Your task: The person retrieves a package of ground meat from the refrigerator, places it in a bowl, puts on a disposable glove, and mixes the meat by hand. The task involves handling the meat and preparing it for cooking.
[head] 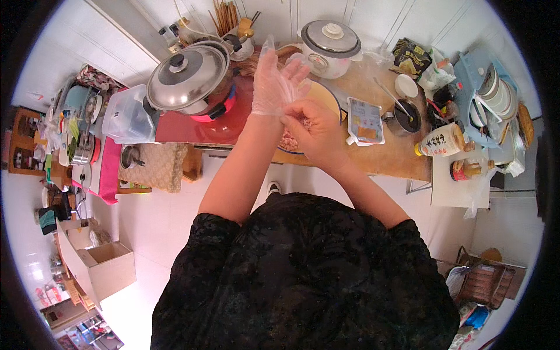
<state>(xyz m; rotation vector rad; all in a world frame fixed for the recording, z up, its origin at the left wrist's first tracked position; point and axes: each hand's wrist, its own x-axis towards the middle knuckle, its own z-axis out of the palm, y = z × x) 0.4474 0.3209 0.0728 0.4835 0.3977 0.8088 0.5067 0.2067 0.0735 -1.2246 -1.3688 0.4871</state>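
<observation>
A clear disposable plastic glove (264, 101) covers my left hand (280, 81), whose fingers are spread and hold nothing. Bare, my right hand (316, 133) pinches the glove's cuff at the left wrist. Both hands are over a basin (327, 97) with a pale yellow inside and a blue rim. Pinkish minced meat (288, 142) shows in it below the right fingers; my hands hide much of the rest. To the right of the basin lies a printed plastic pouch (365, 121).
Left stands a lidded steel pot (188, 78); behind is a rice cooker (331, 48). At right are a dark-filled metal pot (404, 117) with a spoon, a white bowl (406, 85), a large bottle (439, 140) and a blue dish rack (470, 72). A plastic bin (131, 111) sits far left.
</observation>
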